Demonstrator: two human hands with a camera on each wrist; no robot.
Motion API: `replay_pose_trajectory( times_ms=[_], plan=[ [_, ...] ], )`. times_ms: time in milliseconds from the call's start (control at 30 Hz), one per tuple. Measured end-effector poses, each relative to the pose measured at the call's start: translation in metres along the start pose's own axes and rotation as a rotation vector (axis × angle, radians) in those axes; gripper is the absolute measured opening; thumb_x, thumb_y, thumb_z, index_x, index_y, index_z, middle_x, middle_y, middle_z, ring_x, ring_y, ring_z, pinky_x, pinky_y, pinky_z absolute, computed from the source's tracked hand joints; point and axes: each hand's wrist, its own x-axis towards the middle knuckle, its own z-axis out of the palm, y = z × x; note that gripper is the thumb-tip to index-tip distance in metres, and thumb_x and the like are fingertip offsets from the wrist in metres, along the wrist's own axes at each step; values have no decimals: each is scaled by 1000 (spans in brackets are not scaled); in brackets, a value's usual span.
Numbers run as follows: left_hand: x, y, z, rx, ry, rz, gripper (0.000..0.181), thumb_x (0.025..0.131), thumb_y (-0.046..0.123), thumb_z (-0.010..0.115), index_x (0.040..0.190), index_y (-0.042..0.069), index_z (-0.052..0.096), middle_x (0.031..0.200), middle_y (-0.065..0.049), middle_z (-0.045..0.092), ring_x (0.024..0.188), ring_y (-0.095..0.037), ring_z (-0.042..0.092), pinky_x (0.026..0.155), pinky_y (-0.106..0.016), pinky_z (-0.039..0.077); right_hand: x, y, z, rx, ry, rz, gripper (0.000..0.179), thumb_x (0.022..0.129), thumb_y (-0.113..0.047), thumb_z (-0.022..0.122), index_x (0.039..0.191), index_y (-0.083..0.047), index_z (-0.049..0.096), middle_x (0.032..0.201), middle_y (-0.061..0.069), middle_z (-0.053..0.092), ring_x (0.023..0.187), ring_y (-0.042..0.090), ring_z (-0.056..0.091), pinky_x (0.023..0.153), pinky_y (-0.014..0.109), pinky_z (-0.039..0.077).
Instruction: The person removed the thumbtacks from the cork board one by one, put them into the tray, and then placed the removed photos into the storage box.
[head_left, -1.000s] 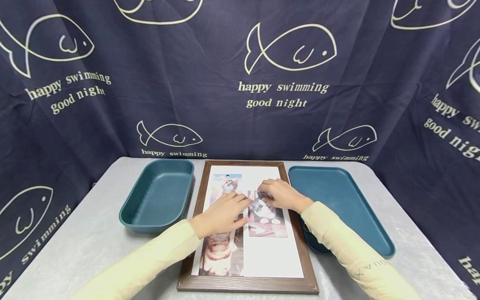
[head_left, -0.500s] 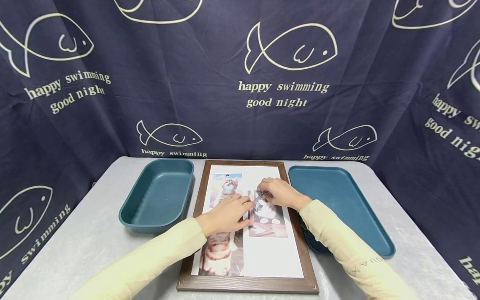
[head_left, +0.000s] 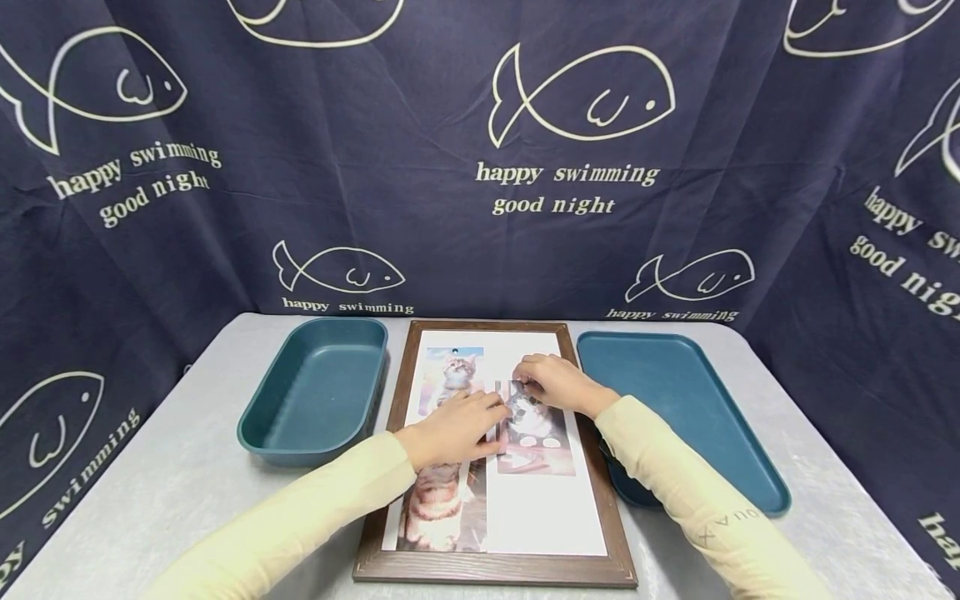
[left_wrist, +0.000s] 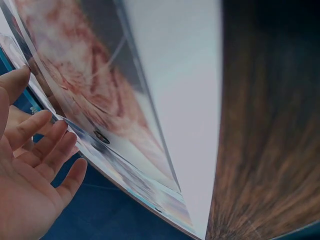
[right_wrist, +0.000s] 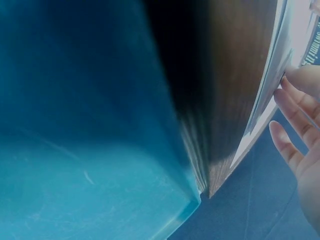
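A white board [head_left: 547, 518] in a brown wooden frame bears cat pictures. The tall striped-cat picture [head_left: 438, 512] lies along its left side. On the right is a shorter grey-and-white cat picture card [head_left: 535, 457]. My left hand [head_left: 455, 429] reaches over the tall picture, its thumb and fingers spread along the shorter card's left edge. In the left wrist view the left hand [left_wrist: 37, 160] has loosely bent, separate fingers. My right hand [head_left: 555, 385] covers the shorter card's upper right part. Its thumb and index finger pinch at the card in the right wrist view, other fingers [right_wrist: 281, 137] apart.
A deep teal bin [head_left: 315, 450] stands left of the frame [head_left: 495, 570]. To the right lies a shallow teal tray [head_left: 675, 400], close beside the frame and partly under the right forearm. A dark blue fish-print curtain [head_left: 450, 233] hangs behind the grey table [head_left: 180, 450].
My left hand has shifted slightly right, its fingertips now over the shorter card's left edge. The right hand has eased slightly left. The frame, bin and tray have stayed put.
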Motion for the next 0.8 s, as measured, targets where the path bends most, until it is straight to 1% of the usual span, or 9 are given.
replay_pose_trajectory(
  times_ms=[167, 333, 500, 633, 800],
  plan=[
    [1, -2, 0, -19, -15, 11, 44, 89, 43, 54, 123, 15, 53, 118, 0, 53, 107, -15, 54, 94, -38, 42, 2, 0, 1, -15, -17, 12, 17, 81, -2, 63, 96, -10, 65, 86, 1, 62, 74, 13, 56, 67, 28, 47],
    [1, -4, 0, -33, -9, 33, 42, 88, 41, 55, 121, 15, 55, 116, 0, 53, 103, -13, 55, 90, -37, 43, 4, -1, 0, -5, -35, 37, 17, 82, -3, 62, 97, -11, 65, 87, 1, 61, 74, 12, 56, 67, 28, 47],
    [2, -7, 1, -34, -10, 40, 40, 89, 40, 55, 120, 16, 55, 116, 1, 52, 102, -12, 54, 89, -37, 43, 6, -1, -1, 12, -47, 58, 17, 81, -3, 63, 97, -10, 65, 84, 1, 60, 74, 10, 54, 67, 27, 46],
    [1, -7, 1, -29, 8, 57, 39, 89, 39, 55, 119, 15, 55, 115, 0, 53, 100, -13, 55, 87, -37, 44, 7, 0, -2, 22, -44, 63, 18, 78, -1, 64, 95, -9, 64, 79, -1, 56, 68, 9, 48, 63, 24, 42],
    [0, -6, 0, -50, 18, 69, 39, 89, 39, 56, 119, 14, 56, 115, -1, 52, 101, -14, 55, 86, -37, 44, 8, 0, -1, 27, -57, 66, 18, 76, -1, 64, 92, -10, 63, 73, -5, 48, 63, 8, 41, 59, 22, 35]
  ],
)
